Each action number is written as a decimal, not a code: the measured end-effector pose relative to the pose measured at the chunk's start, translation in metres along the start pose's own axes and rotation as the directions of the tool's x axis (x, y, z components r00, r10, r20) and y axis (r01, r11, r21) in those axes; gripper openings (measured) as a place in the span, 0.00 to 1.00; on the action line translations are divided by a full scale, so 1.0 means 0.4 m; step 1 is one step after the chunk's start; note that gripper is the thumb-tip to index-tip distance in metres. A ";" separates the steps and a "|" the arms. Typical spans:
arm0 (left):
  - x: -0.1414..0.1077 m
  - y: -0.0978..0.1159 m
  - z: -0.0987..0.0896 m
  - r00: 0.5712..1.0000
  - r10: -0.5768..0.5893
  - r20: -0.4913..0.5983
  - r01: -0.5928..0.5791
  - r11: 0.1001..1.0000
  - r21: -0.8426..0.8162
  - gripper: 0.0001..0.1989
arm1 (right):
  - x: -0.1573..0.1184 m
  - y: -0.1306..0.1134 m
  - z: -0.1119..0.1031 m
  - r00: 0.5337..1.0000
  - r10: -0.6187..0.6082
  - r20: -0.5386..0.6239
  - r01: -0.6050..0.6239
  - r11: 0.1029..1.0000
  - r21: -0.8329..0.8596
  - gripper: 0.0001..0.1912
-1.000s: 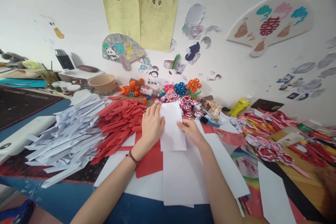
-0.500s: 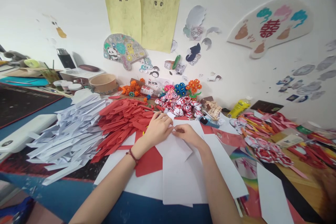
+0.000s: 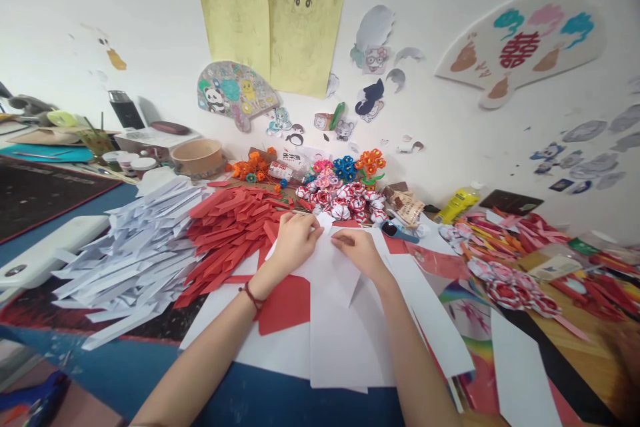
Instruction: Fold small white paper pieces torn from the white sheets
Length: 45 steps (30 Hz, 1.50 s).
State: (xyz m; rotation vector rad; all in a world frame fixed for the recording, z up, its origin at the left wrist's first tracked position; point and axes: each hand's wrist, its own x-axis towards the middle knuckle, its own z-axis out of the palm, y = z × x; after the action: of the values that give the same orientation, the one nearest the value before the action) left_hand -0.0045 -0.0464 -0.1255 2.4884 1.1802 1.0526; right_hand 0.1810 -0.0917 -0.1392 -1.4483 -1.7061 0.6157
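My left hand has its fingers bent together at the left edge of a small piece of white paper. My right hand is close beside it, thumb and fingertips pinched on a folded white paper. What the left fingertips hold is too small to make out. Under both hands lie white sheets and a red sheet. Left of my left hand is a pile of folded red strips, with a pile of folded white strips beyond it.
Red-and-white paper flowers stand behind my hands, near a blue object. A yellow bottle and more flowers are at right. A wooden bowl stands at back left; a white power bank-like object lies left.
My hands have drawn slightly apart. My left hand has moved a little left and its fingers have curled in; the white paper between the hands shows more.
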 end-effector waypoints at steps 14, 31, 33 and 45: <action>0.008 -0.003 0.000 0.986 -0.163 0.034 0.167 0.976 -0.138 0.08 | 0.001 -0.029 0.004 1.000 -0.017 -0.020 0.019 0.997 0.074 0.10; 0.001 0.017 -0.022 0.989 -0.003 0.149 0.072 0.883 -0.463 0.09 | -0.019 -0.068 -0.018 0.998 -0.016 0.057 -0.002 0.955 0.295 0.15; 0.000 0.020 -0.024 0.988 -0.004 0.152 0.075 0.879 -0.470 0.09 | -0.020 -0.070 -0.017 0.998 -0.017 0.060 -0.003 0.949 0.315 0.14; -0.002 0.037 -0.025 0.989 0.020 0.144 0.050 0.883 -0.467 0.10 | -0.018 -0.066 -0.010 0.998 0.017 0.067 -0.042 0.919 0.392 0.12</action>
State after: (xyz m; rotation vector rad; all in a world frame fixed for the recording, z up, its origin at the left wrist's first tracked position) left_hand -0.0027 -0.0578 -0.1121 2.1262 0.7829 0.9906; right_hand 0.1693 -0.1050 -0.1181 -1.1772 -1.4998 0.9687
